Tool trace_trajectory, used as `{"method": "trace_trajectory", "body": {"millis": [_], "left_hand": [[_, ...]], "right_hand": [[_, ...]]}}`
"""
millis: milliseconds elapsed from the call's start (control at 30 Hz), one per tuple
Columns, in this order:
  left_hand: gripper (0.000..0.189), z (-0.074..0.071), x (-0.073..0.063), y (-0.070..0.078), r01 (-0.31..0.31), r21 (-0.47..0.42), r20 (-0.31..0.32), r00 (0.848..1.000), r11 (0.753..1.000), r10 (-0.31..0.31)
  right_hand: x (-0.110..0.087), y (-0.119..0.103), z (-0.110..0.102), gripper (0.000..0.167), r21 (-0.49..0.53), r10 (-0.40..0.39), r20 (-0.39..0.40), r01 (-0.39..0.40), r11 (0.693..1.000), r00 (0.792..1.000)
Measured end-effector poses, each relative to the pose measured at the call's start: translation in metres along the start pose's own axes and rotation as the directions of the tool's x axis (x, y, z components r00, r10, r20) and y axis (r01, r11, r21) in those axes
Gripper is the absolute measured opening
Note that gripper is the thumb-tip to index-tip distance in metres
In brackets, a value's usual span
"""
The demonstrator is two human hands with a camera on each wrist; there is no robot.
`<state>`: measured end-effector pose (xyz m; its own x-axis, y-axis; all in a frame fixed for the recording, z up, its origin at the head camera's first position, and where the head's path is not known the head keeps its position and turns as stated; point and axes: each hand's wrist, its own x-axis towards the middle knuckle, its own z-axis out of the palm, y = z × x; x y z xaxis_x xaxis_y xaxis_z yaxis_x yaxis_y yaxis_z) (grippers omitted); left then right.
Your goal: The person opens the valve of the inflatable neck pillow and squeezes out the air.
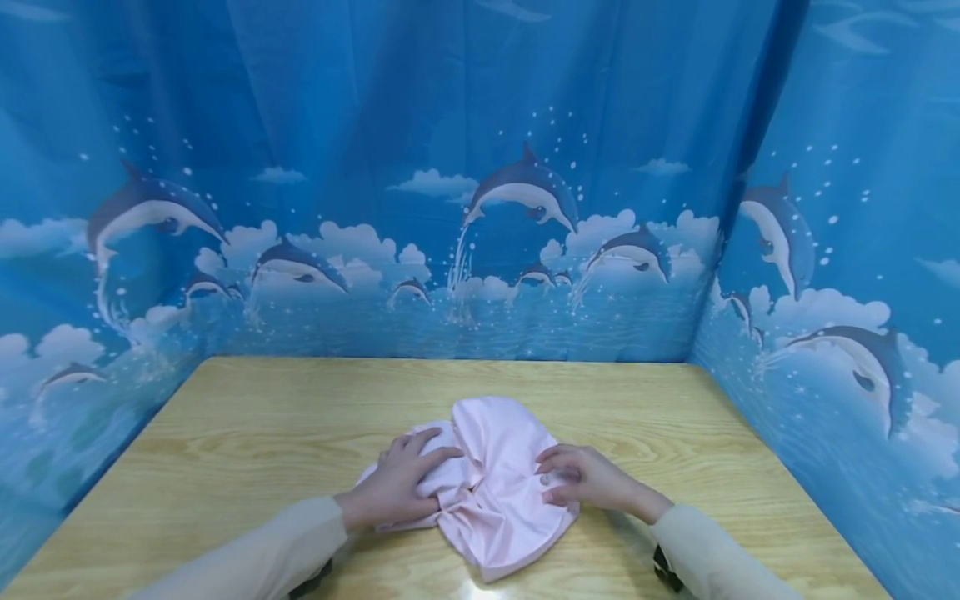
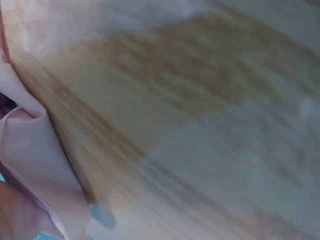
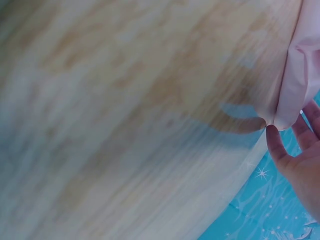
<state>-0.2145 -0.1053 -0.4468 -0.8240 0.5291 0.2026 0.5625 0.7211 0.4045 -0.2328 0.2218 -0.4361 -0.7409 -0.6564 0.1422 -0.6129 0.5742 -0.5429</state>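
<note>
A bunched pink cloth (image 1: 510, 467) lies on the wooden table, with creases gathering toward its middle and a rounded flap at the top. My left hand (image 1: 401, 479) lies over its left part, fingers and thumb curved round a fold. At the right edge, my right hand (image 1: 592, 479) pinches the fabric between thumb and bent fingers. A small round pale spot, perhaps a button, shows between those fingers. The left wrist view catches a fold of the pink cloth (image 2: 40, 150) at its left side. In the right wrist view, the thumb of my right hand (image 3: 302, 160) meets the cloth's edge.
The light wooden table (image 1: 300, 400) extends around the cloth on all sides. Blue curtains (image 1: 337, 167) printed with dolphins and clouds hang along its back, left and right edges.
</note>
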Motion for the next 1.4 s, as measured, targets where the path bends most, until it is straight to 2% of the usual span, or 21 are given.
{"method": "trace_trajectory", "body": {"millis": [133, 267, 367, 500, 667, 833, 1000, 1233, 1400], "left_hand": [[0.063, 0.0, 0.0, 0.001, -0.07, 0.011, 0.021, 0.997, 0.997, 0.07], [0.072, -0.001, 0.001, 0.001, -0.115, 0.015, 0.053, 0.992, 0.993, 0.114], [0.083, -0.005, 0.002, 0.001, -0.096, -0.02, 0.105, 0.99, 0.995, 0.098], [0.088, -0.009, 0.003, 0.004, -0.033, -0.072, 0.151, 0.988, 0.997, 0.044], [0.079, -0.006, 0.004, 0.01, 0.015, -0.086, 0.106, 0.994, 0.996, -0.005], [0.076, 0.001, 0.005, 0.016, 0.049, -0.033, 0.014, 0.999, 0.998, -0.049], [0.072, 0.006, 0.005, 0.021, 0.083, 0.003, -0.046, 0.996, 0.997, -0.083], [0.06, 0.011, 0.01, 0.022, 0.026, 0.023, -0.085, 0.996, 0.999, -0.024], [0.055, 0.012, 0.014, 0.02, -0.013, -0.01, -0.05, 0.999, 1.0, 0.012]], "right_hand": [[-0.001, 0.0, 0.0, 0.026, -0.009, -0.04, -0.019, 0.04, 0.999, 0.999], [-0.001, 0.001, 0.001, 0.025, -0.024, -0.129, -0.052, 0.128, 0.991, 0.99], [-0.001, 0.0, 0.0, 0.025, -0.022, -0.146, -0.058, 0.145, 0.989, 0.988], [-0.001, -0.001, -0.001, 0.025, -0.016, -0.097, -0.042, 0.096, 0.995, 0.994], [0.0, -0.002, -0.001, 0.026, -0.019, -0.068, -0.021, 0.068, 0.998, 0.997], [0.0, -0.005, -0.003, 0.026, -0.003, -0.05, -0.008, 0.05, 0.999, 0.999], [-0.001, -0.007, -0.003, 0.026, -0.004, -0.047, -0.002, 0.047, 0.999, 0.999], [0.0, -0.004, -0.001, 0.027, -0.001, -0.036, -0.004, 0.036, 0.999, 0.999], [0.001, -0.004, 0.0, 0.028, 0.001, -0.041, -0.011, 0.041, 0.999, 0.999]]}}
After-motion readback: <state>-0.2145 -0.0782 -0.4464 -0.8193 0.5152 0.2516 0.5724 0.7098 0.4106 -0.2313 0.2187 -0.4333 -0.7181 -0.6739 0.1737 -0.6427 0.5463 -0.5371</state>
